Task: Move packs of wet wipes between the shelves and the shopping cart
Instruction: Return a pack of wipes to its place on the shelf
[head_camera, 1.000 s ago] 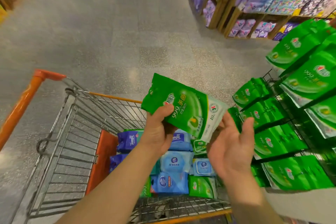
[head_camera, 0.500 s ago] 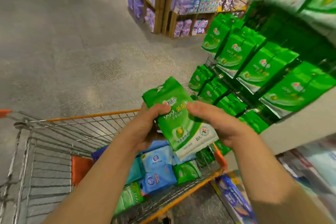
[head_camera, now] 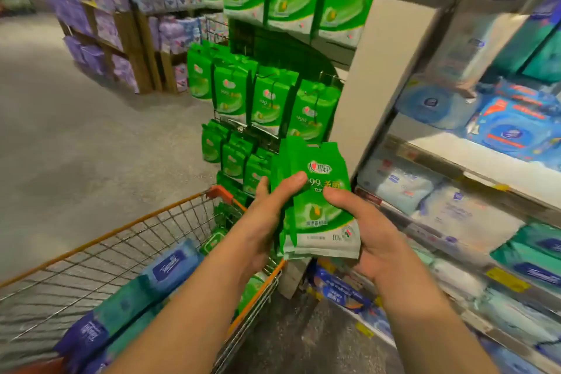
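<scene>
Green packs (head_camera: 318, 200): several are stacked, but their number is indeterminate, as the front pack covers the rest. Left hand (head_camera: 267, 222): fingers hidden behind the stack; only the thumb shows. Right hand (head_camera: 373, 240): fingers likewise concealed beneath the packs. Shopping cart (head_camera: 170, 206): cut off by the left and bottom edges. Shelf packs (head_camera: 510, 127): labels blurred, illegible.

green pack (head_camera: 321, 206): I note glossy plastic film.
cart (head_camera: 170, 222): bare metal wire, orange plastic trim.
floor (head_camera: 91, 146): matt, speckled.
far racks (head_camera: 136, 48): unfinished wood.
</scene>
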{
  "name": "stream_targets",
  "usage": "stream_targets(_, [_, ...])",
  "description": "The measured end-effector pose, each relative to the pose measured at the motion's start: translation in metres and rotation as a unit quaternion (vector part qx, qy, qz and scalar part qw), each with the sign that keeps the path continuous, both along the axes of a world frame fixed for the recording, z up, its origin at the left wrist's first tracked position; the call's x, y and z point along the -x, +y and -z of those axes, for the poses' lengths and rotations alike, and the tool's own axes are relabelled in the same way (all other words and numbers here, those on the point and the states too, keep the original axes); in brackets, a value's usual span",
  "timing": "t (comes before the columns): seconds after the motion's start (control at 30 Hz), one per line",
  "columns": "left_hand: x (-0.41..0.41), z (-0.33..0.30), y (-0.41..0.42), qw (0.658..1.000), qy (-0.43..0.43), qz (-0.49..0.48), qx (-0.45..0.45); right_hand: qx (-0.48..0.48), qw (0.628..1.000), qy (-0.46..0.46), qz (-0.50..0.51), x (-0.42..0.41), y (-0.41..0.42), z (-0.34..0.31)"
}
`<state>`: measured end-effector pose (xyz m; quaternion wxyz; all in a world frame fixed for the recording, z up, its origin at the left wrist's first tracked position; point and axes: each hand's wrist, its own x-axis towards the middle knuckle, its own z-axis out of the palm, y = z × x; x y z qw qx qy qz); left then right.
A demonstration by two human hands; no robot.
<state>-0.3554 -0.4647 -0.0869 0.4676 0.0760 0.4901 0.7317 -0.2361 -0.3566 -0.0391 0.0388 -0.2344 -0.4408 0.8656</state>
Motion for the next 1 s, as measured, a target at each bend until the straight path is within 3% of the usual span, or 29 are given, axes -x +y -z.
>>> stream_targets(0.07, [-0.023,-0.005,0.029,0.999,0.004,0.033,-0.003,0.019,0.998,0.040,0.035,-0.028,0.019,-0.006])
stream_targets(0.27, [-0.102,-0.038,0.113,0.991,0.038,0.128,-0.021,-0.042,0.988,0.026,0.149,-0.118,0.086,-0.023])
stream_targets(0.53, [-0.186,-0.074,0.210,0.987,0.062,0.127,-0.070,-0.092,0.978,0.056,0.180,-0.212,0.173,-0.061])
stream_targets(0.73, [-0.231,-0.088,0.265,0.975,0.044,0.198,-0.091,-0.122,0.966,0.061,0.218,-0.263,0.215,-0.075])
stream_targets(1.0, [-0.262,-0.098,0.330,0.967,0.045,0.228,-0.103,-0.197,0.922,0.027,0.332,-0.299,0.264,-0.081])
